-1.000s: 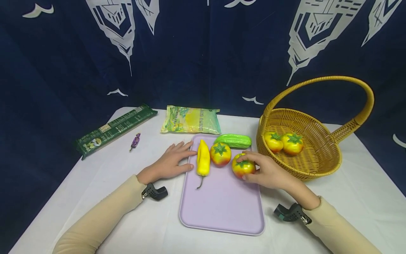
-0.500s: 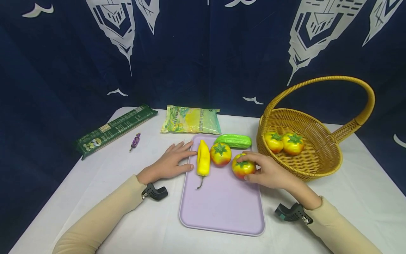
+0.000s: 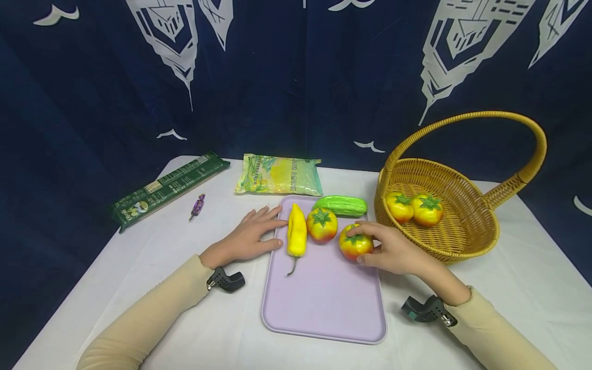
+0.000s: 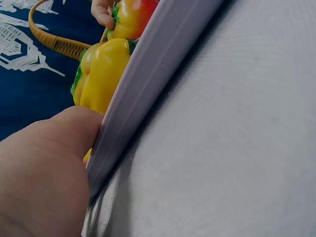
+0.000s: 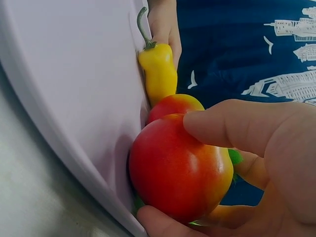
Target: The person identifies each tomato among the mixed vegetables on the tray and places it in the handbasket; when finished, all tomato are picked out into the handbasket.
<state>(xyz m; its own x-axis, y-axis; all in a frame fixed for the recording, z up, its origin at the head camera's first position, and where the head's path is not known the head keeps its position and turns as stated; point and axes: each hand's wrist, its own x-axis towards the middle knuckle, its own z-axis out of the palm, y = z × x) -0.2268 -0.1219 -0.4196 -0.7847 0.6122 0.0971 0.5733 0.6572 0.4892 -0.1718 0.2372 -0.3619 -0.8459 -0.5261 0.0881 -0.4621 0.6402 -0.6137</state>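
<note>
Tomato (image 3: 355, 242), yellow turning red at the base w/ green leaf top, sits at R side of lilac tray (image 3: 324, 308), approx. halfway up its length. R hand (image 3: 393, 250) grasps it: thumb on near side, fingers curled round the far side & top, as R wrist cam also shows. L hand (image 3: 250, 234) is released: palm down, fingers spread, tips & thumb on tray's L rim, just beside yellow pepper (image 3: 296, 236); can't tell if they touch the pepper. Pepper lies lengthwise nr L rim, stem twd person. Second tomato (image 3: 321, 226) is btwn pepper & the grasped one, just R of pepper. Green cucumber-like veg (image 3: 344, 205) lies crosswise at tray's far R corner, behind both tomatoes.

Wicker basket (image 3: 474, 221), tall handle up, stands on worktop (image 3: 222, 334) just R of tray; 2 more tomatoes (image 3: 427, 209) inside, side by side at its L. Yellow-green packet (image 3: 279, 176) lies flat beyond tray's far edge. Long dk green pack (image 3: 168, 192) lies diagonally at far L, small purple wrapped sweet (image 3: 197, 205) nr it. Worktop has white cloth; navy curtain (image 3: 287, 77) w/ white bldg & bird prints hangs behind. Person's sleeves (image 3: 152, 313) are beige, blk cam (image 3: 226, 280) on each wrist.
</note>
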